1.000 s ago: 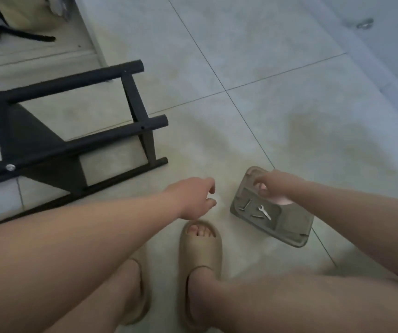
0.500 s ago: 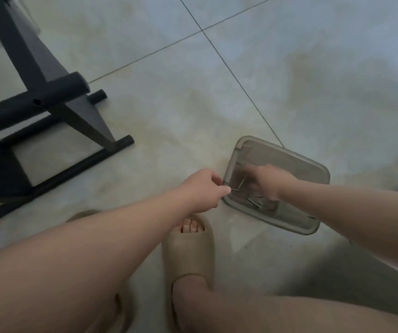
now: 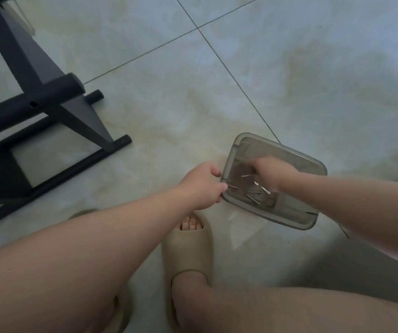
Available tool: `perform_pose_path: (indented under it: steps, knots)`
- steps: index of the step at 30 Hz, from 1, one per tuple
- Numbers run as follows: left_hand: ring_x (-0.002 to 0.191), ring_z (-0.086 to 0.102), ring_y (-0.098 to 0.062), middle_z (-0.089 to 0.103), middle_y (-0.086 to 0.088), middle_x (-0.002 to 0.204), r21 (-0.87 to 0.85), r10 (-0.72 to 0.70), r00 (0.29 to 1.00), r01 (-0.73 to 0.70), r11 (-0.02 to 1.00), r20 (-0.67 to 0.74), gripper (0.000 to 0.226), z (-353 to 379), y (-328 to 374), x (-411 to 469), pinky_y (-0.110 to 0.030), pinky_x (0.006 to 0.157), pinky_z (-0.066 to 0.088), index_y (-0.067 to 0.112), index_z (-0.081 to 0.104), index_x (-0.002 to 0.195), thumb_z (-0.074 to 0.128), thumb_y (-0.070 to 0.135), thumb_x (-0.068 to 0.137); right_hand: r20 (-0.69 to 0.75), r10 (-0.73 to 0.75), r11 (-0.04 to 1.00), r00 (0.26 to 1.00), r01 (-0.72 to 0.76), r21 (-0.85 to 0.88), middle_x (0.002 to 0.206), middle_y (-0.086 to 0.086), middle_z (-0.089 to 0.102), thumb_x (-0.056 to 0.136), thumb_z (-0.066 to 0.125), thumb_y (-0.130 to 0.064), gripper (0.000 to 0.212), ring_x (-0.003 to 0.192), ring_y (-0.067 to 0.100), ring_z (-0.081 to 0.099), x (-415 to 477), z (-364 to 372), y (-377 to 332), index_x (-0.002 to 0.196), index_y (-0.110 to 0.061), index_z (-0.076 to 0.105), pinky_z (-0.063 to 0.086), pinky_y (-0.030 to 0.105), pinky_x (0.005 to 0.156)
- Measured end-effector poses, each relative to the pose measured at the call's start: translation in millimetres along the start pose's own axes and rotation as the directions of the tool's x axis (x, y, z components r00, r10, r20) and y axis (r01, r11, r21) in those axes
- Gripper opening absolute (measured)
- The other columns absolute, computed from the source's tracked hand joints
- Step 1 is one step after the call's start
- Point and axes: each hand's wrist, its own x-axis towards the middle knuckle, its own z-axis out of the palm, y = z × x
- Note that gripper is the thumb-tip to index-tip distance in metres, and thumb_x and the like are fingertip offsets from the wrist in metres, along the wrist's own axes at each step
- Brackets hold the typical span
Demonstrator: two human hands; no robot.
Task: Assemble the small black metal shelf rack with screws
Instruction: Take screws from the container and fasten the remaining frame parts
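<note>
Head view: nearest, my foot in a slipper (image 3: pixel 188 246) on the floor. Just beyond it, my left hand (image 3: pixel 202 186) pinches the near-left rim of the tray (image 3: pixel 289 153). Tray: light plastic, likely to slide on tile; hold by the rim. Inside lie the screws (image 3: pixel 253 197): small, stiff, slick, prone to roll; pick one at mid-shank with fingertips. My right hand (image 3: pixel 267 174) reaches among them, blurred; I cannot tell whether it grasps one. Farthest left, well apart, the rack (image 3: pixel 13 114) sits on the floor: rigid metal, probably heavy; grip a tube near the hole (image 3: pixel 33 104).
</note>
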Motion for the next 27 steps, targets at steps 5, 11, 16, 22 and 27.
perform_pose_path:
  steps: [5,11,16,22,27]
  knots:
    - [0.114,0.061,-0.027,0.063,-0.008,0.123,0.226,0.005,0.999,0.004,0.974,-0.039,0.038,-37,15,-27,-0.033,0.090,0.047,0.018,0.052,0.129,0.063,0.031,0.095,-0.123,-0.016,0.989,0.992,0.034,0.145,0.089,0.001,0.062,0.093,0.058,-0.013,0.014,0.089,0.028,0.059,-35,-44,-18,0.085,-0.024,0.056,0.039,0.030,0.068]
    - [0.082,0.066,-0.017,0.071,0.001,0.102,0.435,0.167,0.969,-0.072,0.898,-0.185,0.009,-119,34,-96,-0.026,0.067,0.043,0.019,0.060,0.098,0.057,0.028,0.097,-0.331,-0.080,0.893,0.940,0.215,0.396,0.074,-0.009,0.065,0.087,0.065,-0.011,0.023,0.073,0.015,0.058,-86,-109,-89,0.077,-0.030,0.058,0.047,0.028,0.070]
    - [0.061,0.062,-0.008,0.068,0.005,0.077,0.358,0.250,0.880,-0.100,0.928,-0.404,0.014,-185,23,-150,-0.025,0.057,0.043,0.024,0.061,0.082,0.059,0.029,0.095,-0.424,-0.162,0.728,0.891,0.398,0.558,0.063,-0.014,0.062,0.090,0.067,-0.008,0.023,0.058,0.004,0.064,-117,-157,-161,0.078,-0.028,0.068,0.045,0.015,0.054]
    - [0.087,0.056,-0.017,0.056,0.013,0.084,0.225,0.246,0.612,-0.112,0.968,-0.752,0.012,-238,-5,-160,-0.031,0.070,0.037,0.025,0.059,0.091,0.057,0.036,0.095,-0.496,-0.154,0.510,0.855,0.498,0.701,0.081,0.006,0.067,0.091,0.069,-0.006,0.014,0.070,0.012,0.073,-116,-173,-237,0.085,-0.018,0.074,0.058,0.025,0.074]
    - [0.078,0.062,-0.023,0.073,-0.008,0.097,0.052,0.086,0.776,-0.069,0.996,-0.625,0.045,-266,-14,-136,-0.034,0.071,0.046,0.014,0.065,0.091,0.049,0.056,0.095,-0.514,-0.217,0.454,0.830,0.552,0.700,0.086,0.009,0.072,0.092,0.067,-0.002,0.015,0.076,0.012,0.075,-100,-168,-261,0.094,-0.014,0.076,0.058,0.026,0.077]
